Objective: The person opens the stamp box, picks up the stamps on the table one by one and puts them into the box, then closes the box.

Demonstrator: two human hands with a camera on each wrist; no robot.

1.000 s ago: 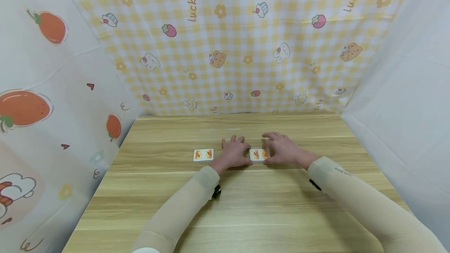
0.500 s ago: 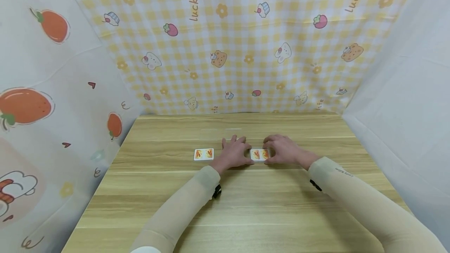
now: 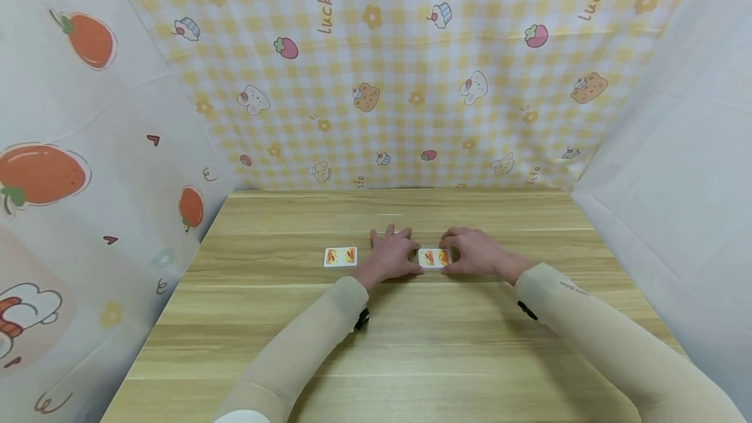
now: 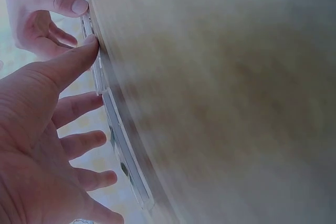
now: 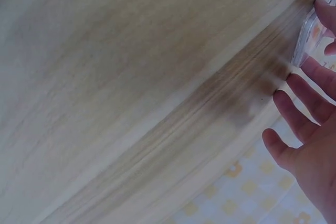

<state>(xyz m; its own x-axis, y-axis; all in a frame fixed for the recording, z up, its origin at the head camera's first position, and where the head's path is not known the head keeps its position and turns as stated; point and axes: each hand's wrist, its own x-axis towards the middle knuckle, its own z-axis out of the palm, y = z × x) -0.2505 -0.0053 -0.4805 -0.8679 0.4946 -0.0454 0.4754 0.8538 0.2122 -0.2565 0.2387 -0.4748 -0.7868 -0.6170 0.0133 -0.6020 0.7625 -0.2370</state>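
Note:
A small flat clear plastic case with a white card [image 3: 434,258] printed in orange and yellow lies on the wooden table between my hands. My left hand [image 3: 390,255] pinches its left end, thumb at the near edge and forefinger at the far edge. My right hand [image 3: 477,251] holds the right end the same way; its other fingers lie behind the case, touching the tabletop. In the right wrist view the clear case [image 5: 304,38] shows a rounded corner under the fingers. A second similar card [image 3: 340,257] lies left of my left hand.
Behind my left hand lies a faint clear plastic piece [image 3: 390,215]. The wooden table [image 3: 376,344] ends at a checked curtain [image 3: 411,83] at the back. White cloth walls [image 3: 670,123] stand at both sides.
My right hand's outer fingers have drawn in slightly toward the case. The case and the left hand stay nearly in place; the whole view shifts a little.

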